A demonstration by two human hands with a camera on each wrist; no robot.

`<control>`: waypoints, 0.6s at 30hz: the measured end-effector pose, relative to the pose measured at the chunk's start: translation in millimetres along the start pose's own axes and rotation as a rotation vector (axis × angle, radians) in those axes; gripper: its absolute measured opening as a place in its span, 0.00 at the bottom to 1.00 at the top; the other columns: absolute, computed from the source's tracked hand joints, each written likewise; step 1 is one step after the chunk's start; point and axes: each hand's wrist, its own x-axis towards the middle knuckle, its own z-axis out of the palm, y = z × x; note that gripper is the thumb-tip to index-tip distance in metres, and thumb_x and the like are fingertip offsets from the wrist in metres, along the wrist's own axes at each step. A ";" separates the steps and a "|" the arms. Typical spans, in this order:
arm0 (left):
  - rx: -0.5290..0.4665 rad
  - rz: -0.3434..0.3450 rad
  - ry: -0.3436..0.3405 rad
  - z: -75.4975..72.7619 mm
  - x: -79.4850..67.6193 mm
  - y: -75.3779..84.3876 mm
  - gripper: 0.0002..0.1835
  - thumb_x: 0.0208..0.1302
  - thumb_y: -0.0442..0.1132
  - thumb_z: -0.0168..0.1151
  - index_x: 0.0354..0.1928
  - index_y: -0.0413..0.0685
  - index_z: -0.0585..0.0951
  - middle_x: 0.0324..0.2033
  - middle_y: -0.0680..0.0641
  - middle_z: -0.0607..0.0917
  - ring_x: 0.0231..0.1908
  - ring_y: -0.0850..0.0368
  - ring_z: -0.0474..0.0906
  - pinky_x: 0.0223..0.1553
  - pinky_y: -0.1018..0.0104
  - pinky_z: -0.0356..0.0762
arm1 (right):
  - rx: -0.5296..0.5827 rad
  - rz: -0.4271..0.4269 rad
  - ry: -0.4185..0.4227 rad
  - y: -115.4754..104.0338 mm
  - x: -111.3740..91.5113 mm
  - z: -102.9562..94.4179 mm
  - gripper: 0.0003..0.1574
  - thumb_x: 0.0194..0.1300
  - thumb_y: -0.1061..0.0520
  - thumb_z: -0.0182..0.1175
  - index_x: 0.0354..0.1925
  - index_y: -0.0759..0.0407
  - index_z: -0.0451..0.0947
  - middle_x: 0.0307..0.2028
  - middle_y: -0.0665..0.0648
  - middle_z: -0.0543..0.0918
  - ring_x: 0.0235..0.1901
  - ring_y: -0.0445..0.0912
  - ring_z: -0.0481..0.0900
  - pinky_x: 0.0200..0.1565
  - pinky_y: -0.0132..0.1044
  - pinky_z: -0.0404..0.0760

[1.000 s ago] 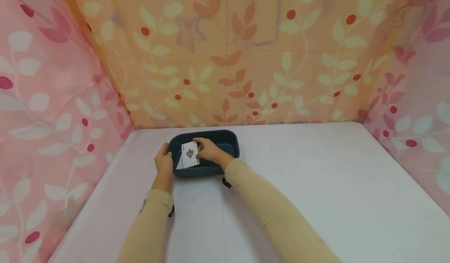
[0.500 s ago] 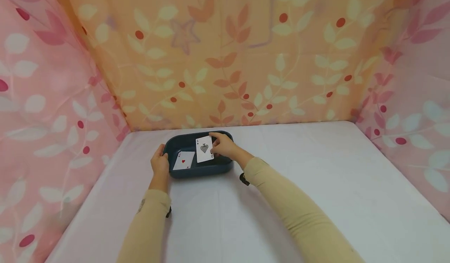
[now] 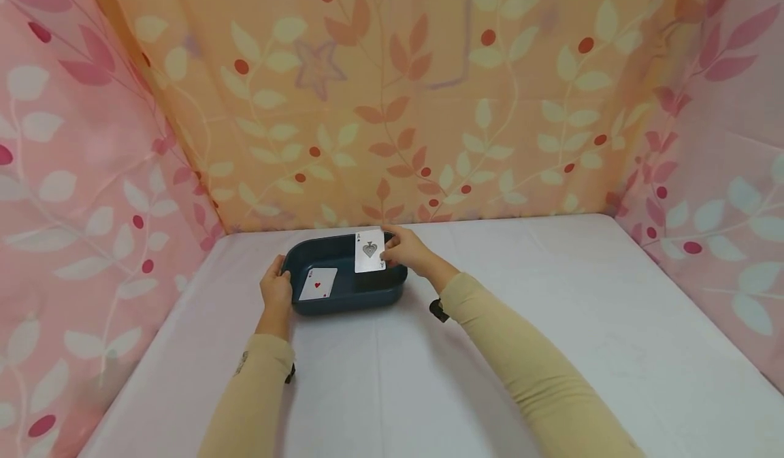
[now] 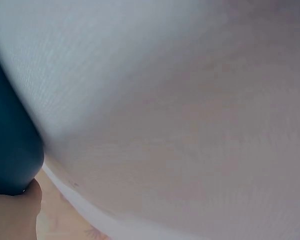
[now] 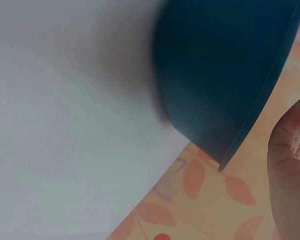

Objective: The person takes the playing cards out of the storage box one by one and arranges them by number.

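A dark blue rectangular tub (image 3: 343, 301) with rounded corners stands near the back of the table. My left hand (image 3: 277, 288) grips its left rim, thumb on the near side; the left wrist view catches only part of that hand (image 4: 15, 212) beside the tub's wall (image 4: 12, 130). Between thumb and fingers, my right hand (image 3: 412, 250) pinches an ace of spades (image 3: 369, 251) by its right edge, over the tub's right part. An ace of hearts (image 3: 318, 284) lies face up in the tub's left part. In the right wrist view the right hand (image 5: 290, 160) shows beside the tub (image 5: 220, 75), its card out of sight.
A white cloth covers the table (image 3: 539, 295), which reaches to the right of the tub and toward me. An orange leaf-patterned curtain (image 3: 422, 104) hangs close behind the tub, with pink curtains on both sides.
My right hand has carried the ace of spades rightward and up, off the ace of hearts, which now shows uncovered. The left hand keeps its grip on the rim.
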 end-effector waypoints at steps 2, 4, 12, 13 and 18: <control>0.015 -0.002 -0.004 -0.5 -1.0 -0.1 0.28 0.74 0.26 0.36 0.74 0.41 0.55 0.74 0.44 0.56 0.73 0.53 0.47 0.72 0.61 0.44 | 0.000 0.012 0.014 0.4 -1.6 -3.5 0.45 0.62 0.71 0.61 0.73 0.60 0.57 0.31 0.59 0.75 0.28 0.47 0.76 0.40 0.39 0.84; 0.029 -0.007 -0.011 -1.0 -1.3 -0.6 0.28 0.75 0.27 0.35 0.75 0.43 0.54 0.74 0.45 0.55 0.73 0.52 0.46 0.72 0.61 0.44 | -0.001 0.014 0.028 1.4 -3.0 -7.4 0.44 0.62 0.71 0.60 0.73 0.59 0.57 0.32 0.59 0.76 0.31 0.48 0.76 0.40 0.39 0.84; 0.034 0.006 -0.008 -4.4 -1.6 -3.7 0.28 0.75 0.27 0.34 0.75 0.43 0.53 0.74 0.45 0.55 0.73 0.52 0.46 0.72 0.61 0.44 | 0.011 0.025 0.069 6.0 -5.9 -22.7 0.41 0.63 0.70 0.60 0.72 0.60 0.60 0.35 0.61 0.77 0.33 0.49 0.76 0.41 0.39 0.84; 0.030 0.006 -0.009 -4.2 -1.8 -3.4 0.28 0.75 0.26 0.34 0.75 0.43 0.53 0.74 0.45 0.55 0.73 0.53 0.46 0.72 0.61 0.43 | 0.010 0.029 0.073 6.2 -6.7 -24.5 0.41 0.63 0.70 0.59 0.72 0.60 0.61 0.36 0.61 0.77 0.33 0.49 0.76 0.41 0.39 0.84; 0.029 0.015 -0.018 -1.2 -2.1 -1.5 0.28 0.75 0.26 0.35 0.75 0.42 0.52 0.74 0.44 0.55 0.73 0.52 0.45 0.72 0.60 0.43 | -0.011 0.020 0.096 11.2 -10.3 -35.5 0.39 0.63 0.70 0.59 0.71 0.62 0.61 0.38 0.64 0.78 0.33 0.50 0.78 0.41 0.39 0.84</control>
